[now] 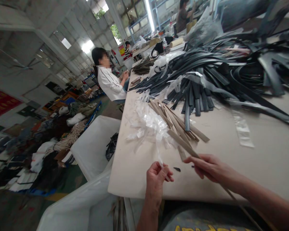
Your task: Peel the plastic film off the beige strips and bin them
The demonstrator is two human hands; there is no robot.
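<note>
Near the table's front edge, my left hand (158, 175) is closed, pinching the end of a thin whitish plastic strip (159, 154). That strip runs up to a crumpled heap of clear plastic film (149, 122). To its right, my right hand (208, 166) is closed around a long tan strap (184, 144), which slants from the heap down past my forearm toward my lap. Beyond my hands lies a loose bunch of similar tan straps (198, 132). A small dark scrap (177, 169) sits between my two hands.
Large piles of black straps (183, 70) cover the far part of the pale table (219, 141). White bins (96, 144) stand along the table's left edge. A co-worker in a white jacket (110, 81) sits at the far left side. Bundled goods (69, 141) lie on the floor.
</note>
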